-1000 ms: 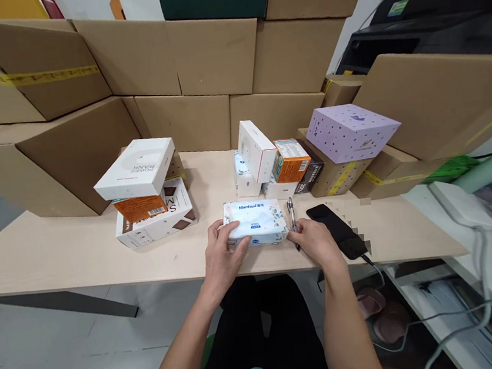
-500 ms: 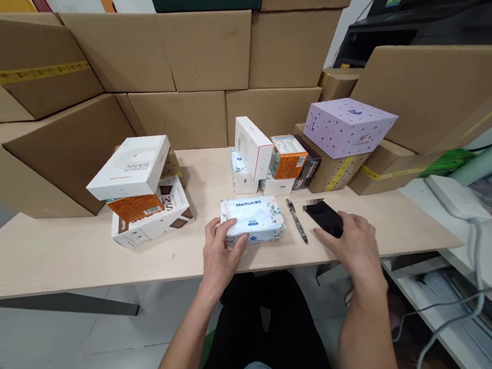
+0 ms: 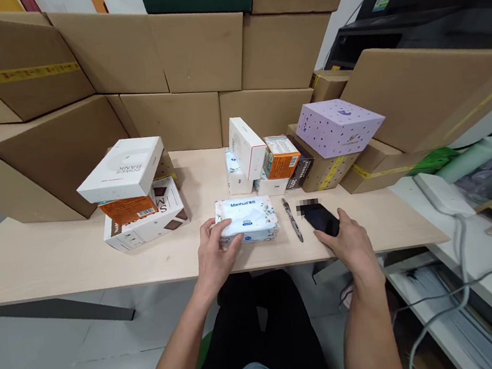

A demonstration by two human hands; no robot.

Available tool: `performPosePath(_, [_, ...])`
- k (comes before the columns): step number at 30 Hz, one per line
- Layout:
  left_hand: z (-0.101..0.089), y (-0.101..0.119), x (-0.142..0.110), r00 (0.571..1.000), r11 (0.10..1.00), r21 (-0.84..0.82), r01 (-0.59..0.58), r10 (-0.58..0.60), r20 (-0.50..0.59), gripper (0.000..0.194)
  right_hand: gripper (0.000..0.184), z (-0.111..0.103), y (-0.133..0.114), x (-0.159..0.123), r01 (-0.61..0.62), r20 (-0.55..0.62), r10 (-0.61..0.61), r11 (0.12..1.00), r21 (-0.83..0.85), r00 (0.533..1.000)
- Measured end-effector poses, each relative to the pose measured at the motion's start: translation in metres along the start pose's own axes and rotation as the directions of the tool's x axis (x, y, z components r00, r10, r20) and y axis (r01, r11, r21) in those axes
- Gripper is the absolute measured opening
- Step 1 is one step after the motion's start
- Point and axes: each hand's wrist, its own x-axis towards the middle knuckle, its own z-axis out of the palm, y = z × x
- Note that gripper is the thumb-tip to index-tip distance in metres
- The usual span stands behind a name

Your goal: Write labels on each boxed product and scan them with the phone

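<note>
One flat black phone [image 3: 323, 221] now gripped by the right hand's [image 3: 353, 244] fingers, one slim grey pen [image 3: 293, 220], previously touched, left beside, one white-and-blue soft tissue pack [image 3: 249, 211] touched by the left hand's [image 3: 213, 254] fingers, grip indeterminable, on one pale wooden tabletop [image 3: 201, 180]

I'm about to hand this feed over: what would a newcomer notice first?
Probably the purple dotted box, atop a brown carton at the right. Next, the white POWER BANK box, above an orange box at the left. Front and centre, the left hand touches a tissue pack; the right hand grips a black phone.
</note>
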Motion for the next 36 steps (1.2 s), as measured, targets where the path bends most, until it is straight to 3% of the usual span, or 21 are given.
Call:
performPosePath(3, [0.0,0.0,0.0,1.0,1.0,0.008,-0.008,0.008,0.001,0.038,0.088,0.005,0.0,-0.005,0.03,-0.11,-0.025,0.999,0.039,0.994])
performPosePath(6, [0.0,0.0,0.0,1.0,1.0,0.013,-0.009,0.009,0.002,0.038,0.088,0.013,0.003,-0.011,0.107,-0.291,-0.074,0.99,0.097,0.954])
performPosePath(10, [0.0,0.001,0.001,1.0,1.0,0.017,-0.008,0.008,-0.003,0.038,0.074,0.016,-0.003,-0.024,0.315,-0.53,-0.199,0.939,0.137,0.824])
performPosePath(13, [0.0,0.001,0.001,1.0,1.0,0.011,-0.007,0.007,-0.006,0.038,0.054,0.012,-0.018,-0.039,0.449,-0.619,-0.279,0.883,0.134,0.734])
performPosePath(18, [0.002,0.0,0.0,0.999,1.0,0.008,-0.03,0.03,-0.022,0.037,0.04,0.011,-0.045,-0.065,0.578,-0.673,-0.351,0.804,0.139,0.651])
performPosePath(29, [0.001,0.001,-0.001,1.0,1.0,0.014,-0.011,0.011,-0.005,0.037,0.05,0.018,-0.074,-0.076,0.732,-0.712,-0.452,0.669,0.127,0.537])
performPosePath(36, [0.001,0.001,-0.001,1.0,1.0,0.013,-0.021,0.022,-0.018,0.037,0.047,0.019,-0.073,-0.076,0.719,-0.708,-0.442,0.682,0.134,0.551])
